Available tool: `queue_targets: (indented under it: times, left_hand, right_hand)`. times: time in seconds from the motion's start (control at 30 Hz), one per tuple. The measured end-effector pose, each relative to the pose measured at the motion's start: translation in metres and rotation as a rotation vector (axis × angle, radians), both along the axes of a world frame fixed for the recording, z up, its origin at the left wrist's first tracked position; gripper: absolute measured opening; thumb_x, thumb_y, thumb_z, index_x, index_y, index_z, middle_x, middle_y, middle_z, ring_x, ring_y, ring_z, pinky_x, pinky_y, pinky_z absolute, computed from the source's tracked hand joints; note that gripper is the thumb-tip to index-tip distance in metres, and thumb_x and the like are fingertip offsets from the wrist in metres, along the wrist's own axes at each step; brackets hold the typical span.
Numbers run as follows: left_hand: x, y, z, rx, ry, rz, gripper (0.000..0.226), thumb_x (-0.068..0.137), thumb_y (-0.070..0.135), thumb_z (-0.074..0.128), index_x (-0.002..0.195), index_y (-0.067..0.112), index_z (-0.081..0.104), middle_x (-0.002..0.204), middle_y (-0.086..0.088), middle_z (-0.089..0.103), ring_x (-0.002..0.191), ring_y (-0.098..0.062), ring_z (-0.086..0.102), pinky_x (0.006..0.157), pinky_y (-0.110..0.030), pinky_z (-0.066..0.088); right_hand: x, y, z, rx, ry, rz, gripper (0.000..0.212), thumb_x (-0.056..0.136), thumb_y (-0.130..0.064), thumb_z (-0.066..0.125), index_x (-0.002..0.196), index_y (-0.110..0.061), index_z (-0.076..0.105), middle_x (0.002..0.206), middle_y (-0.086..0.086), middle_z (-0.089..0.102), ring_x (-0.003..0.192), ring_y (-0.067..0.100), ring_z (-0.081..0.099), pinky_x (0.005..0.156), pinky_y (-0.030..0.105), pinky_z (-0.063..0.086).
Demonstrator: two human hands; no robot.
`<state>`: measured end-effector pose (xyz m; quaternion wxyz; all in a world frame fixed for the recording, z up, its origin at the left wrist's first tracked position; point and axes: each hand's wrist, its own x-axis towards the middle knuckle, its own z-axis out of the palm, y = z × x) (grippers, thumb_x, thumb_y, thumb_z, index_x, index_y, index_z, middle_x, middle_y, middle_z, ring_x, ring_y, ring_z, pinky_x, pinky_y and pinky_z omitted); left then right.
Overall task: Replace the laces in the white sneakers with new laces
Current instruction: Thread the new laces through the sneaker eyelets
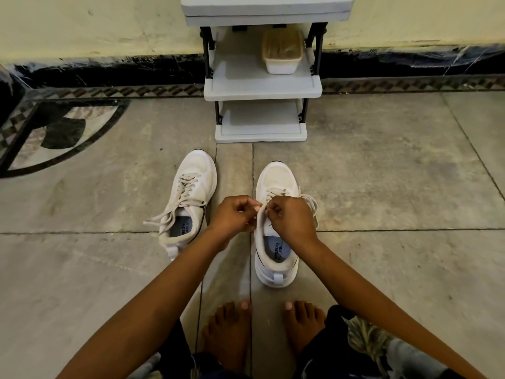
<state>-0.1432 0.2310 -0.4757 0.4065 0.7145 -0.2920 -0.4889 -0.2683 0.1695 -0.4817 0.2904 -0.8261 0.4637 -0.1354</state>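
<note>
The left hand [232, 214] and right hand [289, 217] pinch the lace [261, 214] of the sneaker [276, 176] beneath them, toe toward 12 o'clock. The other sneaker [195, 170] lies at 9 o'clock. Likely unlacing; next, draw the lace from its eyelets.

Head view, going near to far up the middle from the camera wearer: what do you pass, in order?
Bare feet → white sneaker on the right → grey shelf rack → lidded container on its shelf → wall. The left hand and right hand overlap that sneaker, so they are left out.
</note>
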Motion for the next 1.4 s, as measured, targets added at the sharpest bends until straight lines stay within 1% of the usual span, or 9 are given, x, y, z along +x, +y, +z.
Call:
queue_targets:
  times: [0.17,0.3,0.53,0.67,0.8,1.03,1.1,1.27,1.4]
  left_hand:
    - [-0.012,-0.003,-0.012,-0.126,-0.554,-0.063,0.01,0.089,0.013,0.055,0.084,0.009,0.062,0.078,-0.001,0.063,0.07,-0.021,0.059,0.069,-0.032,0.049]
    - [-0.007,-0.004,-0.006,-0.23,-0.675,0.072,0.01,0.092,0.008,0.047,0.087,0.006,0.055,0.084,-0.009,0.063,0.08,-0.027,0.059,0.072,-0.032,0.045]
    - [0.065,-0.036,0.08,-0.593,0.278,0.712,0.026,0.095,0.004,0.028,0.074,0.017,0.039,0.047,0.009,0.049,0.039,-0.007,0.04,0.039,-0.018,0.033]
    - [0.041,-0.025,0.051,-0.284,-0.111,0.333,0.028,0.094,-0.002,0.034,0.068,0.011,0.032,0.052,-0.003,0.046,0.04,-0.006,0.034,0.046,-0.022,0.025]
    - [0.0,-0.006,0.001,0.094,-0.579,-0.335,0.034,0.1,0.032,0.039,0.082,0.007,0.054,0.08,-0.008,0.056,0.075,-0.019,0.051,0.069,-0.029,0.037]
    - [0.04,-0.018,0.066,-0.386,0.488,0.327,0.045,0.099,0.024,0.039,0.056,0.021,0.052,0.042,0.01,0.034,0.035,-0.001,0.027,0.036,-0.013,0.022]
    - [0.062,-0.022,0.091,-0.525,0.568,0.428,0.04,0.099,0.028,0.039,0.061,0.02,0.048,0.042,0.01,0.033,0.035,-0.004,0.027,0.034,-0.013,0.021]
    - [0.065,-0.019,0.089,-0.492,0.386,0.415,0.03,0.1,0.028,0.038,0.074,0.016,0.048,0.045,0.011,0.034,0.037,-0.003,0.027,0.034,-0.015,0.02]
    - [0.056,-0.02,0.066,0.003,-0.284,0.094,0.018,0.097,0.025,0.042,0.093,0.018,0.058,0.072,0.004,0.046,0.058,-0.011,0.042,0.054,-0.021,0.035]
  right_hand:
    - [-0.017,-0.005,-0.011,-0.062,0.064,0.081,0.057,0.078,-0.029,0.071,0.129,-0.013,0.052,0.134,0.009,0.05,0.128,0.027,0.037,0.101,0.03,0.029]
    - [-0.024,-0.012,-0.016,-0.021,0.139,0.159,0.065,0.081,-0.044,0.066,0.137,-0.02,0.044,0.144,-0.001,0.045,0.142,0.019,0.021,0.114,0.033,0.011]
    - [-0.028,-0.014,-0.022,0.023,0.066,0.148,0.076,0.078,-0.049,0.068,0.141,-0.017,0.038,0.147,0.0,0.04,0.14,0.018,0.025,0.114,0.03,0.012]
    - [-0.03,-0.016,-0.023,0.058,0.064,0.107,0.086,0.073,-0.052,0.072,0.142,-0.014,0.036,0.148,0.003,0.037,0.139,0.019,0.029,0.114,0.031,0.018]
    - [-0.031,-0.017,-0.025,0.128,0.044,0.08,0.087,0.071,-0.053,0.073,0.141,-0.015,0.038,0.146,0.003,0.04,0.137,0.021,0.032,0.113,0.033,0.023]
    - [-0.035,-0.02,-0.024,0.191,0.036,0.059,0.085,0.069,-0.055,0.073,0.139,-0.018,0.042,0.143,0.001,0.043,0.135,0.021,0.034,0.112,0.036,0.027]
    - [-0.033,-0.019,-0.025,0.184,0.052,0.065,0.085,0.07,-0.055,0.073,0.139,-0.017,0.041,0.144,0.002,0.042,0.136,0.021,0.034,0.113,0.036,0.025]
    - [-0.035,-0.019,-0.023,0.2,0.066,0.067,0.086,0.071,-0.057,0.071,0.14,-0.017,0.039,0.146,0.0,0.041,0.134,0.018,0.037,0.111,0.033,0.028]
    - [-0.035,-0.015,-0.02,0.246,0.015,0.059,0.086,0.072,-0.051,0.073,0.141,-0.016,0.036,0.146,-0.001,0.039,0.13,0.017,0.041,0.103,0.028,0.033]
